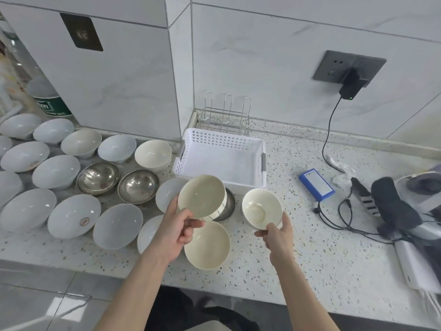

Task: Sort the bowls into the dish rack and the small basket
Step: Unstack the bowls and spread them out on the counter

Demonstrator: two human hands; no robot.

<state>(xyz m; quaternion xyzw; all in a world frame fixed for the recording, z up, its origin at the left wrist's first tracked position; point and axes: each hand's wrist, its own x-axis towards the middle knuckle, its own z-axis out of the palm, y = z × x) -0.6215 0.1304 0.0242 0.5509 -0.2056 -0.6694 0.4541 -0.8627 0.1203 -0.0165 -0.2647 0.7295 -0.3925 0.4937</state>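
Both hands pinch cream bowls by the rim: left hand (177, 231) the larger bowl (201, 196), right hand (278, 231) the smaller bowl (262, 209). Such thin rim grips could slip, dropping either onto the desk (298, 259) short of the basket (222, 156).

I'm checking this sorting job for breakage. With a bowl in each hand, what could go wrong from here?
1. The left hand pinches the cream ceramic bowl only at its rim, tilted; it could slip onto the cream bowl on the counter below.
2. The right hand likewise holds the small white bowl by its edge.
3. The white perforated plastic basket stands right in front of the wire dish rack, so reaching the rack may knock it.
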